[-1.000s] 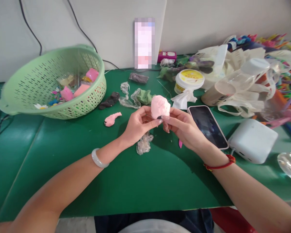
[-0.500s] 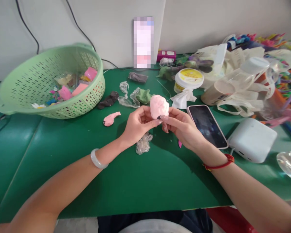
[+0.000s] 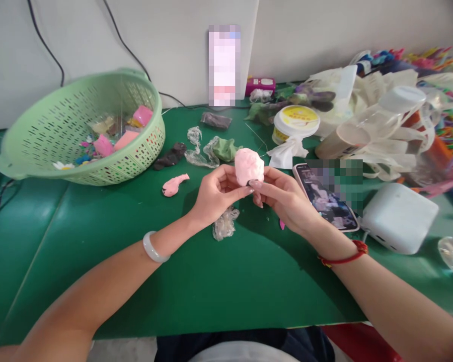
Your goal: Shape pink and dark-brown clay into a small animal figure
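A lumpy pale pink ball (image 3: 248, 165), perhaps modelling clay, is held up above the table between both hands. My left hand (image 3: 219, 193) is closed round its left side, with the thumb along the lower edge. From the right, my right hand (image 3: 281, 193) grips it, thumb and fingertips meeting the left thumb. A small dark bit (image 3: 250, 183) shows at the thumb tips; whether it is a separate piece I cannot tell. Left of the hands lies a pink flamingo-head-like piece (image 3: 174, 185) with a dark tip. Crumpled clear plastic wrap (image 3: 225, 224) lies below my left hand.
A green basket (image 3: 33, 125) holding colourful pieces stands at the left. Behind the hands are dark and green wrapped lumps (image 3: 225, 150) and a white tub (image 3: 296, 123). To the right lie a phone (image 3: 326, 198), a white box (image 3: 402, 216) and a bottle (image 3: 373, 120).
The phone lying on the table has lit up; its screen was dark before. My hands keep the same grip on the pink ball, and the view has shifted slightly.
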`<control>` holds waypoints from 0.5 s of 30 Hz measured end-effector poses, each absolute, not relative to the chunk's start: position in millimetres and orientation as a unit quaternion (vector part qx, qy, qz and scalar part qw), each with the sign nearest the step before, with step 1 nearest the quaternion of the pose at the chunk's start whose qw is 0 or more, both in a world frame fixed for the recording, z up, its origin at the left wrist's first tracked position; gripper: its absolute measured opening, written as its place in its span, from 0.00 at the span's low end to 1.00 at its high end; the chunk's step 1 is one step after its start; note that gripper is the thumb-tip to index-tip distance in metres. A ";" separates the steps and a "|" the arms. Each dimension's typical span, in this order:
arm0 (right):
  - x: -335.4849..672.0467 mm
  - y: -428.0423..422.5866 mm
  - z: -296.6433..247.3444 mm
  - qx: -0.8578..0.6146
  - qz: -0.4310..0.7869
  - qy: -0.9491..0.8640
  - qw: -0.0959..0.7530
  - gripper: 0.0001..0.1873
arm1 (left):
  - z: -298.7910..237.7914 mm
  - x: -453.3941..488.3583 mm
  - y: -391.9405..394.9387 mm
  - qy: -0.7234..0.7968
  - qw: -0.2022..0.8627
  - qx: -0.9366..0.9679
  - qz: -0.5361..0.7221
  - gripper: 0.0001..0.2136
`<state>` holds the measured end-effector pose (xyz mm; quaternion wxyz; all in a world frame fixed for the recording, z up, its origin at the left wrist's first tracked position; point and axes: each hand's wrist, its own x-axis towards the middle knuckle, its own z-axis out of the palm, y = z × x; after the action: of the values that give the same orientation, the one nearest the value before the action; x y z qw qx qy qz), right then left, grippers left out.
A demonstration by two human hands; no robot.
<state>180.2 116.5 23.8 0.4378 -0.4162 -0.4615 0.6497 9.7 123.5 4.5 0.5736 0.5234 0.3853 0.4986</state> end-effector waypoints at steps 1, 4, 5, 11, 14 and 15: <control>180.0 116.5 23.6 -0.414 0.651 -0.461 0.438 0.18 | 4.4 9.6 123.8 0.388 0.575 0.519 0.499 0.22; 178.5 115.6 23.4 -0.406 0.655 -0.459 0.441 0.18 | 4.0 9.3 124.5 0.391 0.581 0.508 0.502 0.22; 177.8 115.2 23.5 -0.405 0.656 -0.458 0.443 0.18 | 3.9 9.3 124.4 0.390 0.581 0.509 0.501 0.22; 176.9 114.4 23.8 -0.404 0.656 -0.458 0.444 0.17 | 4.5 9.6 123.4 0.383 0.578 0.519 0.500 0.22; 178.9 114.6 22.5 -0.406 0.655 -0.464 0.436 0.18 | 5.5 9.6 123.6 0.390 0.580 0.511 0.500 0.23; 179.5 114.6 22.0 -0.406 0.655 -0.466 0.435 0.18 | 5.7 9.6 123.7 0.391 0.580 0.511 0.500 0.23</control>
<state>179.5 114.6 22.0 0.4346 -0.4057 -0.4663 0.6550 9.6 123.7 5.7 0.5802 0.5106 0.3908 0.5000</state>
